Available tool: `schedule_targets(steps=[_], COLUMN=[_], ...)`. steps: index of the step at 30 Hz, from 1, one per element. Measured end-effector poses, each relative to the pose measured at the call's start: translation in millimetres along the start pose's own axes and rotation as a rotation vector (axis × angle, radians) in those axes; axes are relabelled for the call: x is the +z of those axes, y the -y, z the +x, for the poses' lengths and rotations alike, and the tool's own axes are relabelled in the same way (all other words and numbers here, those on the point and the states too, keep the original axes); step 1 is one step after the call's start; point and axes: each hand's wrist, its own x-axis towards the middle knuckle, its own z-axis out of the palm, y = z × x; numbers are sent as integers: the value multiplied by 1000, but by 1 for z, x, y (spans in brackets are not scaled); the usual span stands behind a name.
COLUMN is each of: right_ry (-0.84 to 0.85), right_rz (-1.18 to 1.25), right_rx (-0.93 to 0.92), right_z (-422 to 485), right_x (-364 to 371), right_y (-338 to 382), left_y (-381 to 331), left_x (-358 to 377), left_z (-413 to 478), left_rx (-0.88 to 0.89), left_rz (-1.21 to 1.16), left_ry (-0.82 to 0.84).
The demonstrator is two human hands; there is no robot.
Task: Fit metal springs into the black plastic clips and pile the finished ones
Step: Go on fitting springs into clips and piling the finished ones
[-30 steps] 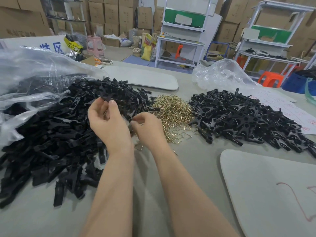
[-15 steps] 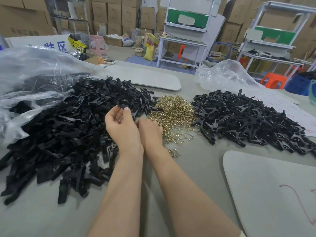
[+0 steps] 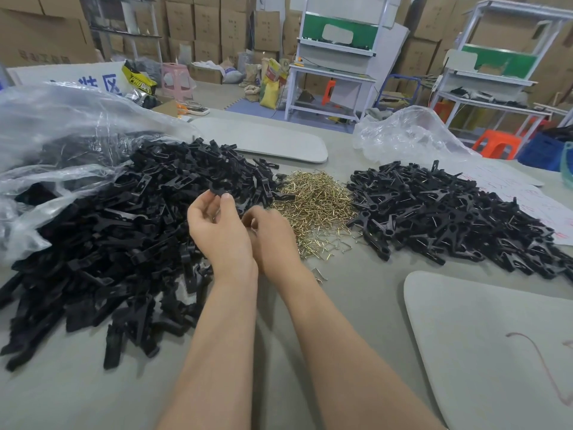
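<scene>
The right hand [image 3: 269, 235] has left the heap of brass-coloured springs [image 3: 316, 206] and come in against the left hand [image 3: 217, 231], which has risen a little above the heap of loose clip parts [image 3: 108, 231]. This suggests that the picking is over and the fitting begins. The grip of the left hand is clamped on one black plastic clip [image 3: 218, 191], pinched between thumb and fingertips above the counter [image 3: 356, 305]. The right grip is curled and half hidden; whether it holds a spring cannot be told. The pile of finished clips [image 3: 449, 218] lies right of the springs.
</scene>
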Motion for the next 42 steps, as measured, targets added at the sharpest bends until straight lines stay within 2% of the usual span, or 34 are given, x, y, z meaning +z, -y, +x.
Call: schedule_targets(steps=[3,6,9,14,18,20,22,25,27,31,35,39,42], right_ry=[-22,43,130,76,9,-66,-117,-62,-24,-97,-227,-222,-248], right_rz=[161,-14,-224,-306,-266,-61,372,967,1160,1082,780,497,456], right_rx=[15,-36,-12,38,59,105,181,242,245,282,191,69,61], right_z=[-3,-5,-3,4,6,3,0,-7,-17,-33,-33,-33,-33], right_x=[-4,2,7,11,13,8,-7,-40,-57,-62,-54,-51,-53], right_y=[-5,-7,-2,3,1,-2,-6,-21,-33,-53,-57,-56,-57], left_y=[4,8,8,10,10,11,14,20,23,28,30,31,33], left_x=[0,-1,-2,-2,-2,-2,-2,1,4,7,7,8,8], left_z=[2,6,7,8,9,10,12,8,2,-10,-13,-14,-14], left_rx=[-30,-95,-81,-79,-82,-85,-120,-265,-348,-340,-237,-212,-204], left_rz=[-4,-34,-40,-33,-26,-10,29,137,182,249,407,399,407], left_ry=[2,-29,-67,-71,-70,-52,12,237,409,590,627,636,656])
